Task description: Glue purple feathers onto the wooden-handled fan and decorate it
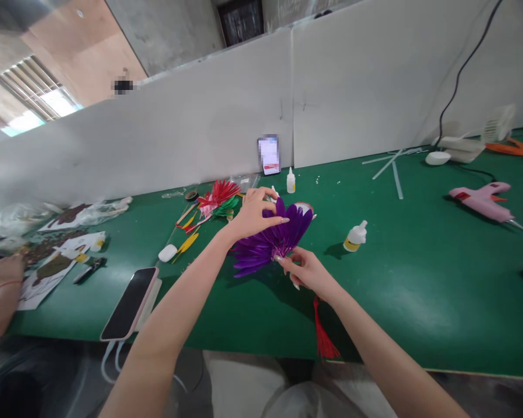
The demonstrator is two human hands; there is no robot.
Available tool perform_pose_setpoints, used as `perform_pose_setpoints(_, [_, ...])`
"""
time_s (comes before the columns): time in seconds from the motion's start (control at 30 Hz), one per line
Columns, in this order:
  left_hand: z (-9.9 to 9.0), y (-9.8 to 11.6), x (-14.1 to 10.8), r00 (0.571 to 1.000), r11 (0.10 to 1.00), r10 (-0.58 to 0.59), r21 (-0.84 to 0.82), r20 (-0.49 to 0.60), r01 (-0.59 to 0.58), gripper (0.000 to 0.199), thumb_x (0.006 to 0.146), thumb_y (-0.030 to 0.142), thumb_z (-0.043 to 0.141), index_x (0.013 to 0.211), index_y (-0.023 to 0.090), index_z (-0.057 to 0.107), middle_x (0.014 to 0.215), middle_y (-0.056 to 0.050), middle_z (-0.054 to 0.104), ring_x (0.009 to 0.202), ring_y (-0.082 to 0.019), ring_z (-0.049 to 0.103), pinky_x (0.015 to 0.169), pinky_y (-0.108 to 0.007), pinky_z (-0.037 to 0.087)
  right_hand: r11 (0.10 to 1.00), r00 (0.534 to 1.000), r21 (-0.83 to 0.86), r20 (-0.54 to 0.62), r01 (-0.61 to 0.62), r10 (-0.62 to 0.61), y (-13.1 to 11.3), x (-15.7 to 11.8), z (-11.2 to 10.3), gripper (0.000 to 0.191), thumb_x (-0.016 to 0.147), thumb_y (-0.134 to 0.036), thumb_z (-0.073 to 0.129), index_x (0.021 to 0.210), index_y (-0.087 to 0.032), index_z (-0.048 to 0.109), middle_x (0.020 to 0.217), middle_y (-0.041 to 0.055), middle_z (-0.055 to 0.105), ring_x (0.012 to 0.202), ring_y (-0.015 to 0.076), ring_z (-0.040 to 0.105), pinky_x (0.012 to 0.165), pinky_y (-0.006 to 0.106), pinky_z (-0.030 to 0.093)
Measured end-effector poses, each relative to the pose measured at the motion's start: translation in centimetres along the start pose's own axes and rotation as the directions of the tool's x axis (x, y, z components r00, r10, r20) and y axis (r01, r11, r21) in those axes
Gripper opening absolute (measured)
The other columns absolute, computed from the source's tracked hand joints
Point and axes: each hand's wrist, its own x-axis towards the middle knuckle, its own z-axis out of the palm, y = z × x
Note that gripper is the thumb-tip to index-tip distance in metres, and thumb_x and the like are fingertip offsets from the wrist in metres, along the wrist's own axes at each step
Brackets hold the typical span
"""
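Two bare forearms reach forward from the near edge of the green table (418, 302), angling inward to meet at a purple feather fan (261, 247) in the middle, held over the tabletop. The left hand (255, 213) arches over the fan from above, its thumb lying across the upper feathers; some fingers are hidden, so I cannot tell whether they close on them. The right hand (309, 271) comes in lower, thumb and fingers pinched together on the base of the feathers, with a red tassel (325, 332) hanging below it. One white glue bottle (356, 237) stands to the right of the fan, and another small bottle (290, 182) stands upright beyond it, near a propped phone (269, 155); the contents of both cannot be seen. Beyond the left hand lie red feathers (223, 193) and a clear plastic bag (245, 183).
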Motion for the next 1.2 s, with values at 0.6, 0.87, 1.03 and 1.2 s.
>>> perform_pose_setpoints(0.6, [1.1,-0.9,-0.2,0.997,0.999,-0.012,0.049,-0.076,0.016,0.029,0.065,0.048,0.066,0.075,0.021,0.062,0.114,-0.002,0.047,0.11,-0.025,0.035,0.097,-0.043,0.027,0.999,1.0,-0.05,0.006,-0.021,0.021,0.2,0.1,0.2,0.035,0.075,-0.05,0.056,0.088,-0.018,0.054,0.059,-0.0045,0.052,0.03,0.0042,0.041,0.03,0.018,0.028])
perform_pose_setpoints(0.87, [1.3,-1.1,0.2,0.986,0.996,-0.086,-0.032,-0.145,0.082,0.026,0.069,0.044,0.065,0.071,0.019,0.058,0.11,-0.004,0.049,0.108,-0.022,0.04,0.098,-0.042,0.028,0.997,1.0,-0.072,0.011,0.001,0.0,0.1,0.1,0.2,0.035,0.075,-0.05,0.056,0.087,-0.017,0.054,0.059,-0.0041,0.052,0.03,0.0043,0.041,0.03,0.018,0.029])
perform_pose_setpoints(1.03, [0.9,-1.0,0.6,0.99,0.997,-0.068,-0.048,-0.124,0.062,0.024,0.073,0.039,0.062,0.065,0.018,0.059,0.109,-0.004,0.052,0.107,-0.02,0.043,0.098,-0.041,0.027,0.996,1.0,-0.086,0.01,-0.01,0.011,-0.1,0.1,0.3,0.035,0.074,-0.05,0.056,0.085,-0.017,0.054,0.059,-0.0039,0.053,0.03,0.0045,0.041,0.03,0.019,0.03])
perform_pose_setpoints(1.2, [0.9,-0.9,0.8,0.99,0.996,-0.081,-0.044,-0.113,0.077,0.026,0.074,0.039,0.062,0.061,0.017,0.056,0.108,-0.003,0.054,0.107,-0.021,0.043,0.096,-0.041,0.029,0.997,1.0,-0.079,0.011,0.002,-0.001,-0.1,0.0,0.3,0.035,0.074,-0.049,0.057,0.085,-0.016,0.054,0.059,-0.0046,0.051,0.03,0.0043,0.041,0.03,0.018,0.031])
